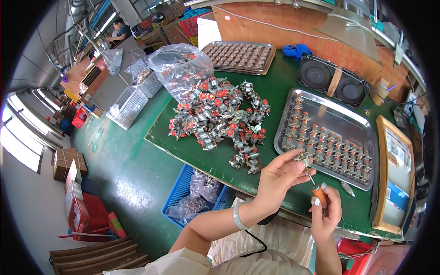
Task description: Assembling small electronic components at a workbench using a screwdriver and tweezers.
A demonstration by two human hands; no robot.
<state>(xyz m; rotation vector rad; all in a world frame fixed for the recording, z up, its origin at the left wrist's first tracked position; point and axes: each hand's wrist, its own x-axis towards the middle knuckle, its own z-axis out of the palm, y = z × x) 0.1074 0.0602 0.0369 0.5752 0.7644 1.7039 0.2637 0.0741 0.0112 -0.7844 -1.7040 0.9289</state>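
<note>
My left hand [276, 179] pinches a small silver motor-like part [302, 159] between thumb and fingers, above the near edge of a metal tray [348, 121]. Wrapped round the orange handle of a screwdriver [320, 196], my right hand [327, 211] is just below and to the right. The screwdriver's shaft points up at the underside of the held part; whether its tip touches a screw is too small to tell. Rows of similar parts [327, 146] stand upright in the tray. Left of it lies a loose heap of the parts [215, 112], many with red round caps.
A clear plastic bag [181, 64] of parts leans behind the heap. Farther back is another filled tray [240, 56]. Two black fans [316, 73] and a wooden frame [385, 183] stand rightward. Below the green table [192, 158] sits a blue basket [174, 197]. Another person [121, 31] works far left.
</note>
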